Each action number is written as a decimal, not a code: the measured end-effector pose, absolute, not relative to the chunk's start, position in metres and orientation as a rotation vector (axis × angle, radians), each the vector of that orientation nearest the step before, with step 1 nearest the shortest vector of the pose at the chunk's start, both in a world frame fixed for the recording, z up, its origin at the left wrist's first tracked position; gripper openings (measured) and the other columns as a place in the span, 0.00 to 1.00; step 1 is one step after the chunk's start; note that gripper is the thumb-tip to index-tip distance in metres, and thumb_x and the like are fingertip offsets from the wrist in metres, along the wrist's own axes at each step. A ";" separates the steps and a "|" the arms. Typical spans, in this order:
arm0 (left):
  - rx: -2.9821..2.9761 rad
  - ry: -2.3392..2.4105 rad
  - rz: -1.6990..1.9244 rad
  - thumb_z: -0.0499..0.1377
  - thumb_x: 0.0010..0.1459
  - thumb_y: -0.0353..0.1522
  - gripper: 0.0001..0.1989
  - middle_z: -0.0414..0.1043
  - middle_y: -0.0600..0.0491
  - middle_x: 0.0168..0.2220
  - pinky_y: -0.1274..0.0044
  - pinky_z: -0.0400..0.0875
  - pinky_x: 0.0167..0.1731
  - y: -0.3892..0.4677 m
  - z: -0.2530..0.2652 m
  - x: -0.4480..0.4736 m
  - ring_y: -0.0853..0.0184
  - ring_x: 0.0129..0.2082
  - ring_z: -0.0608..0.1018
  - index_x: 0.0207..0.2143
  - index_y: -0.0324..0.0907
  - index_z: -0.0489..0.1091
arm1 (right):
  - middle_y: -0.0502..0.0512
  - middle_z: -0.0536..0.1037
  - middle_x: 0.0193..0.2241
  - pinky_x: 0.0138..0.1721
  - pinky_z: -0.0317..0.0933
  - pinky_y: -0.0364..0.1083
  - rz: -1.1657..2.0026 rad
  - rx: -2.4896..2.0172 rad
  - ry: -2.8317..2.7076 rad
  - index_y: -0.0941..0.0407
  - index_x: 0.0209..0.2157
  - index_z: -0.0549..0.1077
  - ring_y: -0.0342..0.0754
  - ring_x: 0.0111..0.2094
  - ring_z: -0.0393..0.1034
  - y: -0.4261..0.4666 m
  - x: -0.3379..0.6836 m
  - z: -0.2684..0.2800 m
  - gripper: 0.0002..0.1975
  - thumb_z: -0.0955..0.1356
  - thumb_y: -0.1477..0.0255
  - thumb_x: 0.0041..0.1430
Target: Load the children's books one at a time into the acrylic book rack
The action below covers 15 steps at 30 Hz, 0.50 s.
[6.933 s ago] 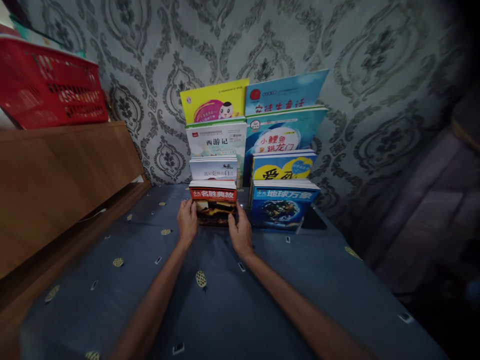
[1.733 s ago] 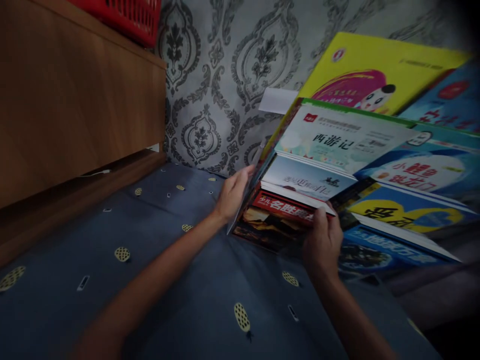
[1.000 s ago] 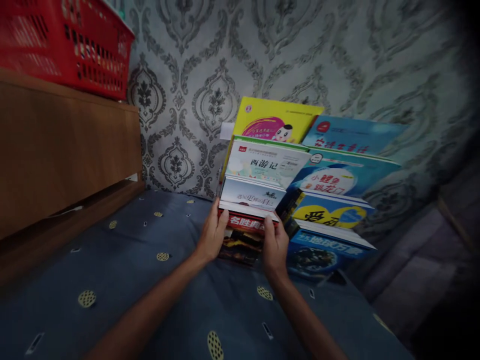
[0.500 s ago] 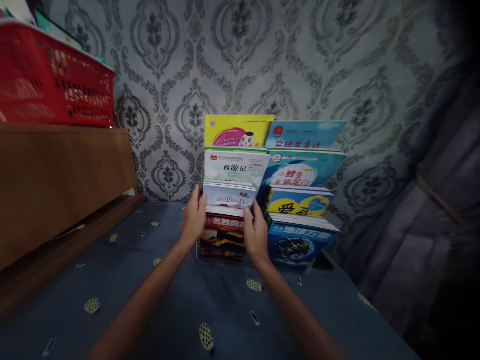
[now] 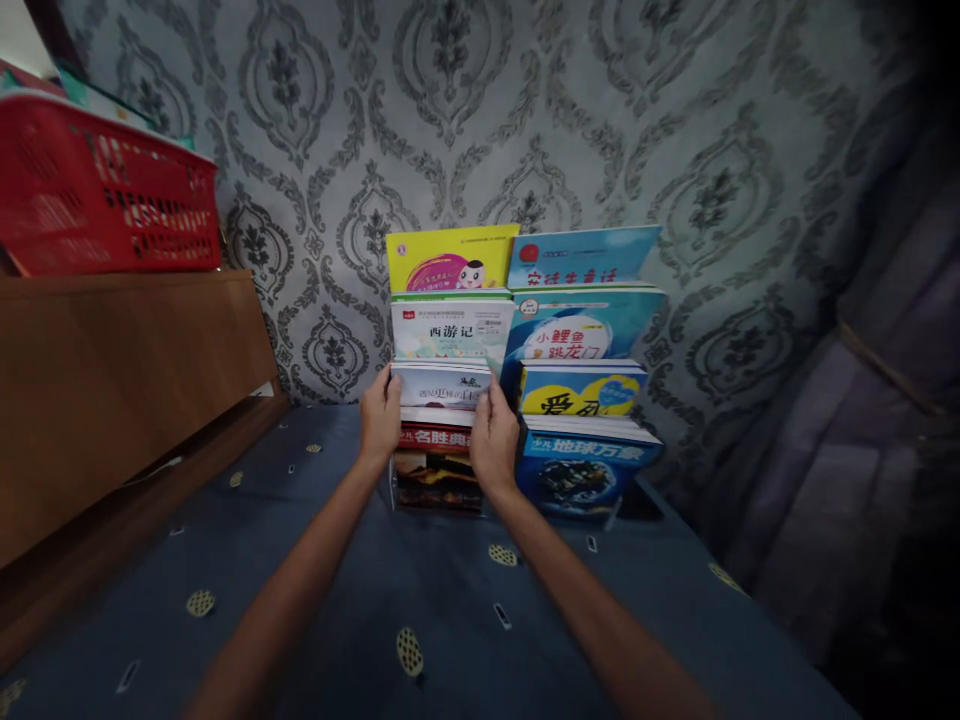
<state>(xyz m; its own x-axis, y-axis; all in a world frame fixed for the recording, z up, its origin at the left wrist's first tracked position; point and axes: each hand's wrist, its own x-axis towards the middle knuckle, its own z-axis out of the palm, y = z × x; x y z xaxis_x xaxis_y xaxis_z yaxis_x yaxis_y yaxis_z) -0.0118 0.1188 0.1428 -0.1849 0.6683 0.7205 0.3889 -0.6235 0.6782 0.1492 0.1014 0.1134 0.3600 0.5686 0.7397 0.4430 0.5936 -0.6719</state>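
My left hand (image 5: 381,418) and my right hand (image 5: 495,436) press the two side edges of a small stack of pale blue-grey books (image 5: 435,388), thumbs towards the front. The stack stands in the left column of a tiered row of books. Directly before it is a dark red and gold book (image 5: 435,480). Behind it rise a white-green book (image 5: 420,330) and a yellow book (image 5: 450,250). In the right column, close to my right hand, a blue earth book (image 5: 574,480) is in front of a yellow-and-blue book (image 5: 585,395).
Farther back on the right are a teal book (image 5: 622,315) and a light blue book (image 5: 592,255). A red basket (image 5: 150,200) sits on a wooden cabinet (image 5: 135,390) at left. Patterned dark cloth (image 5: 337,620) lies underneath; a curtain (image 5: 832,480) hangs at right.
The view has shifted slightly, so the books appear a little farther left. My hands keep hold of the pale books' sides, the right one sitting slightly higher along their edge.
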 end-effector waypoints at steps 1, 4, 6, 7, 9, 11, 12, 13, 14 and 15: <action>1.860 1.239 1.893 0.50 0.68 0.36 0.20 0.78 0.46 0.53 0.67 0.70 0.56 0.119 0.143 -0.012 0.56 0.52 0.78 0.55 0.40 0.73 | 0.57 0.78 0.56 0.60 0.63 0.59 0.101 -0.998 -1.265 0.53 0.63 0.69 0.57 0.58 0.71 0.102 0.150 0.113 0.26 0.57 0.62 0.69; 1.881 1.257 1.895 0.51 0.68 0.37 0.20 0.75 0.45 0.57 0.66 0.67 0.59 0.118 0.144 -0.015 0.55 0.57 0.76 0.57 0.40 0.72 | 0.58 0.77 0.57 0.60 0.63 0.60 0.102 -1.002 -1.285 0.53 0.64 0.69 0.58 0.58 0.71 0.102 0.154 0.114 0.26 0.58 0.62 0.69; 1.890 1.283 1.902 0.53 0.68 0.37 0.21 0.72 0.44 0.60 0.65 0.65 0.62 0.119 0.145 -0.016 0.55 0.60 0.73 0.59 0.40 0.70 | 0.60 0.76 0.59 0.60 0.63 0.61 0.104 -1.007 -1.303 0.54 0.64 0.68 0.59 0.58 0.71 0.102 0.155 0.115 0.27 0.57 0.63 0.69; 1.899 1.295 1.900 0.53 0.68 0.37 0.22 0.71 0.43 0.62 0.65 0.63 0.64 0.119 0.145 -0.017 0.55 0.61 0.72 0.61 0.40 0.69 | 0.60 0.75 0.59 0.60 0.63 0.62 0.101 -1.006 -1.310 0.54 0.65 0.67 0.59 0.59 0.71 0.102 0.156 0.115 0.27 0.57 0.63 0.69; 1.931 1.310 1.887 0.53 0.68 0.36 0.23 0.69 0.43 0.63 0.64 0.62 0.65 0.119 0.144 -0.018 0.55 0.63 0.71 0.62 0.40 0.67 | 0.60 0.73 0.61 0.61 0.61 0.62 0.086 -0.995 -1.319 0.53 0.66 0.66 0.58 0.61 0.69 0.103 0.157 0.117 0.27 0.57 0.64 0.69; 1.963 1.323 1.873 0.53 0.68 0.36 0.23 0.69 0.43 0.63 0.63 0.62 0.65 0.119 0.144 -0.018 0.55 0.63 0.71 0.63 0.40 0.67 | 0.60 0.71 0.63 0.64 0.59 0.63 0.063 -0.977 -1.328 0.53 0.66 0.65 0.57 0.63 0.66 0.103 0.157 0.120 0.27 0.57 0.64 0.70; 1.975 1.335 1.867 0.53 0.68 0.37 0.23 0.69 0.43 0.63 0.63 0.63 0.65 0.118 0.145 -0.018 0.55 0.63 0.72 0.63 0.41 0.67 | 0.60 0.70 0.63 0.65 0.57 0.63 0.054 -0.968 -1.335 0.54 0.67 0.64 0.56 0.64 0.65 0.103 0.156 0.122 0.27 0.57 0.63 0.70; 1.984 1.351 1.858 0.53 0.68 0.37 0.23 0.70 0.43 0.63 0.63 0.63 0.64 0.118 0.145 -0.019 0.54 0.62 0.72 0.63 0.41 0.67 | 0.60 0.69 0.64 0.66 0.56 0.63 0.047 -0.959 -1.343 0.55 0.67 0.63 0.56 0.65 0.64 0.103 0.156 0.124 0.28 0.57 0.63 0.70; 1.993 1.371 1.844 0.52 0.68 0.36 0.23 0.70 0.43 0.62 0.63 0.64 0.64 0.117 0.146 -0.019 0.54 0.61 0.73 0.63 0.40 0.67 | 0.60 0.68 0.65 0.66 0.55 0.63 0.045 -0.954 -1.351 0.56 0.67 0.63 0.56 0.65 0.63 0.103 0.155 0.125 0.28 0.57 0.64 0.70; 2.004 1.394 1.824 0.52 0.68 0.36 0.23 0.71 0.42 0.62 0.63 0.65 0.63 0.117 0.147 -0.020 0.53 0.61 0.74 0.63 0.39 0.67 | 0.60 0.68 0.65 0.66 0.55 0.63 0.045 -0.953 -1.359 0.56 0.67 0.62 0.56 0.66 0.62 0.103 0.155 0.127 0.28 0.56 0.64 0.70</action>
<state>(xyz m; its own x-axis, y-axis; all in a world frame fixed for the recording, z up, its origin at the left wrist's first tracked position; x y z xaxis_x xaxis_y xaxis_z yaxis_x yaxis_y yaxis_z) -0.0196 0.1168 0.1469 -0.1325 0.6563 0.7427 0.5443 -0.5781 0.6080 0.1549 0.1034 0.1267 0.2697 0.5385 0.7983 0.4846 0.6404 -0.5958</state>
